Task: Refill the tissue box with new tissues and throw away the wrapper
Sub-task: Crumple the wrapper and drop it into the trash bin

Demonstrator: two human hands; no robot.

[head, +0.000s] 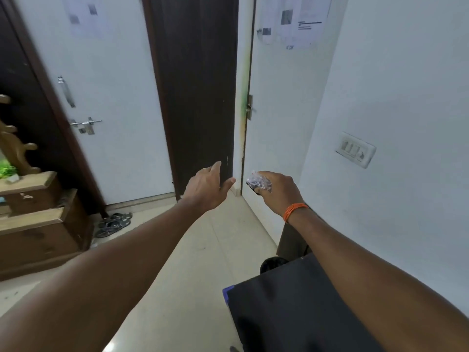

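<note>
**Wrapper in the right hand, both arms out toward the doors**

Closest to the camera, bottom right, there's a dark flat surface with a blue corner poking out at its left edge. Just past it, something round and black sits low by the wall, mostly hidden, so can't say for sure what it is.

Both bare arms reach forward over the pale tiled floor. The right hand is closed into a loose fist around a crumpled clear plastic wrapper, which sticks out past the fingers. An orange thread band is wrapped on that wrist. The left hand is open and empty, fingers relaxed and spread a bit, right in front of the dark brown door frame; can't tell if it's touching.

Off to the left: a wooden cabinet and a pair of sandals on the floor. Further back, two white doors, the left door with a metal latch, and a switch plate on the right wall.
</note>
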